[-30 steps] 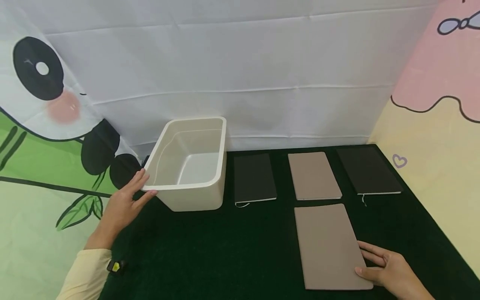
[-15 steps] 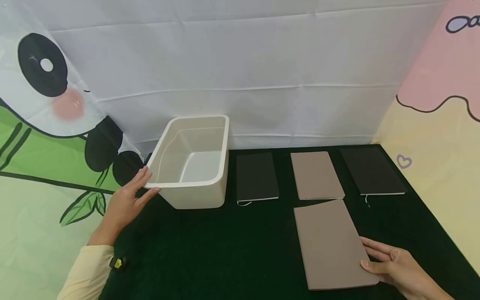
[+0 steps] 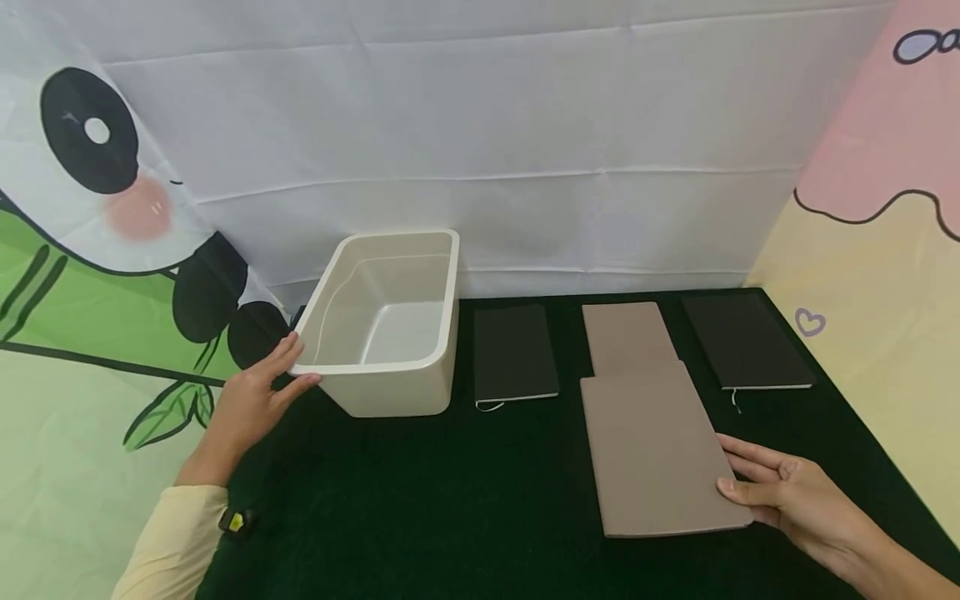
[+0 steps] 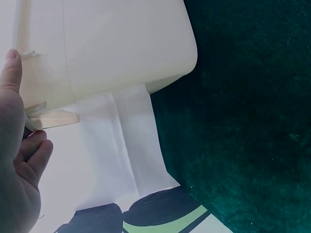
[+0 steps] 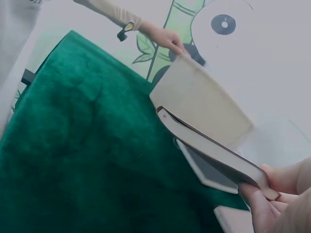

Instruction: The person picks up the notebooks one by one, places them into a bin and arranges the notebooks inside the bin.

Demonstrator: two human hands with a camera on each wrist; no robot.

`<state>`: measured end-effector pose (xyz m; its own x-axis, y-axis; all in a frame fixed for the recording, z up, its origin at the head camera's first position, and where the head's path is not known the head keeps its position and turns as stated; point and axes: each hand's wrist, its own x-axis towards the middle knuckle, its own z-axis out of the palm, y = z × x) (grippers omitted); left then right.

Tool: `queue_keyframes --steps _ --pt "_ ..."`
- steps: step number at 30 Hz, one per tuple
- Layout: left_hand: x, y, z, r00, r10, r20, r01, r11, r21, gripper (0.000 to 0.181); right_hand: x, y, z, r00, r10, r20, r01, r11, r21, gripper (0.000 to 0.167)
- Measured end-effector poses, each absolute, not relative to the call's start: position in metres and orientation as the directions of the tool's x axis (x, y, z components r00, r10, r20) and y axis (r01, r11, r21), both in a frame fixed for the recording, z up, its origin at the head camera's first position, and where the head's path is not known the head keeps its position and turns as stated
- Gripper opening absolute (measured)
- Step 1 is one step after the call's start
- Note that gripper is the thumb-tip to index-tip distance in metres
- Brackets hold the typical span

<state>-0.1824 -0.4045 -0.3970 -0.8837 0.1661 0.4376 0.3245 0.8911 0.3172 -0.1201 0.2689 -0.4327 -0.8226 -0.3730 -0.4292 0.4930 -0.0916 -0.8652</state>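
My right hand (image 3: 795, 496) pinches a large taupe notebook (image 3: 660, 458) by its right edge, thumb on the cover and fingers beneath. In the right wrist view, this notebook (image 5: 214, 145) is raised off the table, its page edges facing the camera. At the left, my left hand (image 3: 251, 408) grips the near-left corner of a cream plastic bin (image 3: 390, 392). The left wrist view has the thumb against the wall of the bin (image 4: 131, 43) and fingers curled at its rim. Nothing lies inside the bin.
A black notebook (image 3: 513, 354) lies right of the bin. Farther right are a smaller taupe notebook (image 3: 626, 333), partly covered by the held one, and another black notebook (image 3: 746, 342). Dark green cloth (image 3: 420, 500) covers the table; a white curtain (image 3: 525, 150) hangs behind.
My right hand has lifted the large taupe notebook off the cloth and moved it away from me, so it now overlaps the smaller one in view. The left hand stays on the bin.
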Motion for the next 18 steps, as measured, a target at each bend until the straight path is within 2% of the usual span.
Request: queue_keyframes --steps 8,18 --pt "-0.183 -0.403 -0.395 -0.889 0.158 0.430 0.312 0.896 0.316 0.067 -0.150 0.253 -0.389 -0.873 -0.356 -0.333 0.398 -0.124 -0.909 0.046" --pt "-0.182 -0.404 -0.396 -0.877 0.166 0.451 0.325 0.896 0.303 0.067 -0.189 0.204 -0.347 -0.885 -0.406 -0.227 0.340 -0.234 -0.911 0.047"
